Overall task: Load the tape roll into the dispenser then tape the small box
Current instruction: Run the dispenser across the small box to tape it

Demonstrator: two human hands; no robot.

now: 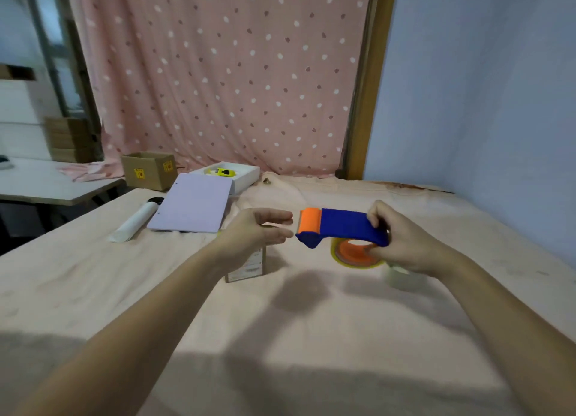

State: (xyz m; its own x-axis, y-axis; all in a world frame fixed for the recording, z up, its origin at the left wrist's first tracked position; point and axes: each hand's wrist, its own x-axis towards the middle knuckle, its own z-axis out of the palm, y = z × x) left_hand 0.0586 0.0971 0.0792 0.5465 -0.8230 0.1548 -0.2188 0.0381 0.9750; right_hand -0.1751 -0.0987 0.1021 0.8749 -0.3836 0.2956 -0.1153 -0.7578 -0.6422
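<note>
My right hand (402,244) grips the blue tape dispenser (346,227) at its rear end and holds it above the table. An orange roller (309,220) caps the dispenser's front. A clear tape roll (355,255) on an orange hub sits in the dispenser underneath. My left hand (261,230) hovers just left of the roller, fingers apart, holding nothing. The small box (246,267) stands on the table below my left hand, mostly hidden by it. A second clear tape roll (402,278) lies on the table under my right wrist.
A pale purple pad (191,203) and a white paper roll (134,222) lie at the left. Behind them stand a white tray (246,177) holding a yellow item and a brown carton (149,169). A dotted pink curtain hangs at the back, a wall at the right.
</note>
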